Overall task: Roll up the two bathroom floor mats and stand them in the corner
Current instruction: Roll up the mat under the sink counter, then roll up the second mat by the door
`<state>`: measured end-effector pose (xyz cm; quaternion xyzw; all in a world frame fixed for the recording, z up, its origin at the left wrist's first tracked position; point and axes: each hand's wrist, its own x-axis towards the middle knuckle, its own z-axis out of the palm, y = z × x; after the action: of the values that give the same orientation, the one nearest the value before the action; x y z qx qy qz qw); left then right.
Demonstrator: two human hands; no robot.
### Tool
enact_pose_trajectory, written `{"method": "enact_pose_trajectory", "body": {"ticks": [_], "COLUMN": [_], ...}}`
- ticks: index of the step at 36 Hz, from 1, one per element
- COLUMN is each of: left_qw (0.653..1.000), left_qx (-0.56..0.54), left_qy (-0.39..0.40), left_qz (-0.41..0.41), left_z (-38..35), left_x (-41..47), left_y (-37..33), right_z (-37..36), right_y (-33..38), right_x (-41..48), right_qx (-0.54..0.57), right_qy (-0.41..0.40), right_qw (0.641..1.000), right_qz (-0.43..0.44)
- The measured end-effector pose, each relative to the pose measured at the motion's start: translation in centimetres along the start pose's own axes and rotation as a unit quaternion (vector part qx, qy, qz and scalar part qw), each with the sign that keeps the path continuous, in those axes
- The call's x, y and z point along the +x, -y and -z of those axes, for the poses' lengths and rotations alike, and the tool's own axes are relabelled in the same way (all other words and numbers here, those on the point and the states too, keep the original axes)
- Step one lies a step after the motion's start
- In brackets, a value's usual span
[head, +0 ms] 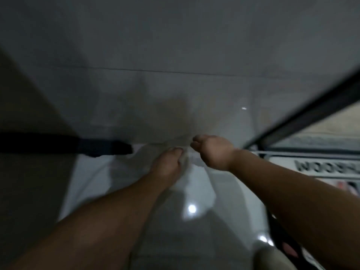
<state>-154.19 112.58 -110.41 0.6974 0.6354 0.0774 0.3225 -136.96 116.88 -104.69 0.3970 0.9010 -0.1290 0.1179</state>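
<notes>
A pale floor mat (144,162) is gripped at its top edge by the left hand (168,165) and right hand (213,152), fingers curled tight, a lettered mat (327,166) at three o'clock

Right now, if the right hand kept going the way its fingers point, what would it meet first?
Probably the left hand: the right hand curls leftward over the pale mat, though blur hides the depth.

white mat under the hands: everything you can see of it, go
The white mat is blurred: pale, soft-looking fabric, creased and bunched where the left hand and right hand meet on it near the wall's base. The left hand presses on a raised fold; the right hand's fingers curl at its top edge. The rest spreads down-left over the glossy tiled floor. Whether it is rolled yet cannot be told.
</notes>
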Motion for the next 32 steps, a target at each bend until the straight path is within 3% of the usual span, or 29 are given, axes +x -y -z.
{"method": "enact_pose_trajectory", "body": {"ticks": [9, 18, 22, 28, 32], "left_qw": [0.99, 0.958, 0.94, 0.939, 0.946], "left_qx": [-0.008, 0.14, 0.176, 0.205, 0.222], "left_qy": [0.027, 0.08, 0.1, 0.072, 0.079], "left_qz": [-0.14, -0.237, -0.273, -0.265, -0.222], "left_z": [-5.0, -5.0, -5.5, -5.2, -6.6], "left_x": [0.7, -1.6, -1.9, -2.4, -3.4], "left_y": [-11.3, -21.0, -27.0, -37.8, -44.1], "right_z": [0.3, -1.1, 0.2, 2.8, 2.8], "right_y": [-7.4, -11.8, -15.4, -22.2, -25.9], "right_x": [-15.8, -26.0, -29.9, -37.0, -41.6], "right_qx": [-0.061, -0.078, -0.067, -0.028, 0.082], "right_qy": [0.011, 0.006, 0.001, -0.075, -0.152], "right_qw": [0.986, 0.987, 0.982, 0.966, 0.935], "right_qz": [-0.154, -0.143, -0.179, -0.246, -0.309]}}
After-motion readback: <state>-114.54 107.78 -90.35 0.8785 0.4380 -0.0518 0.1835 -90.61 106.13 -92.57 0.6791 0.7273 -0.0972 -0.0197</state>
